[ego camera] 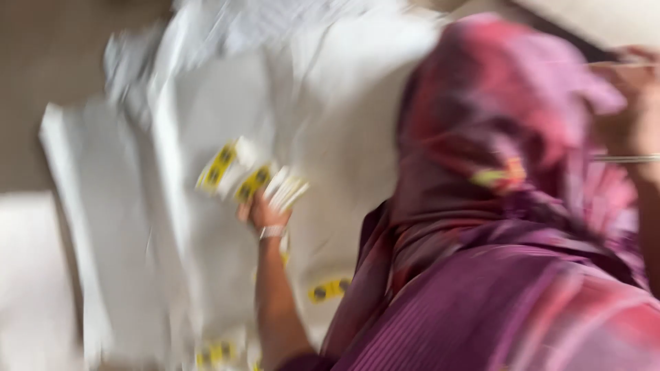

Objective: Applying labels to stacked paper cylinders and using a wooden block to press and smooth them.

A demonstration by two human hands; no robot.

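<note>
The picture is strongly blurred by movement, so many details stay unclear. A big pile of white sheets (206,137) lies spread out, and I use it as the landmark. Near the middle of this pile, the left hand (265,209) rests on the white material, with a pale band at the wrist, and the forearm runs from it down to the lower edge of the view. The fingers (251,206) are curled around a small bundle of white and yellow tags (285,191), which fans out to the right of the hand (how firmly they close I cannot tell). More yellow tags (218,165) lie on the sheets just to the upper left of the hand, one yellow tag (328,290) lies below it, and others (216,354) are near the bottom edge of the pile. To the right of the pile, purple and pink draped fabric (509,227) fills much of the view. Far right of the pile, at the frame edge, the right hand (636,103) is raised, with thin bangles on its wrist; whether its fingers are open or hold something, I cannot tell.
</note>
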